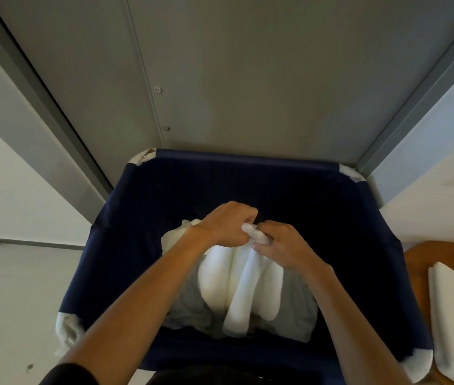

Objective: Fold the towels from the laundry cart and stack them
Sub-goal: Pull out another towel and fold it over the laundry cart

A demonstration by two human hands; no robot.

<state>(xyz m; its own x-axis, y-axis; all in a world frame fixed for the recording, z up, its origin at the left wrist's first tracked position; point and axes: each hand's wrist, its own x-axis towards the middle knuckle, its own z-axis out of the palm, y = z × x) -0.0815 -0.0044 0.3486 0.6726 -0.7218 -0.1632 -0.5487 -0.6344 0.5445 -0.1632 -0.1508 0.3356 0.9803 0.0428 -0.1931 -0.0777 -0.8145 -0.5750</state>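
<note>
Hands are meeting over the middle of the navy laundry cart (136, 218). The left hand (224, 225) is curling its fingers tight round the bunched top edge of a white towel (241, 284), and the right hand (285, 247) is pinching the same edge just beside it. The towel is hanging down inside the cart, its lower end trailing onto a pile of laundry (186, 304) at the cart's bottom. Risk, as I judge it: with both grips crowding one bunched spot, the towel may be coming up twisted, its trailing end dragging other pieces along. A wooden chair (420, 254) is standing just right of the cart.
</note>
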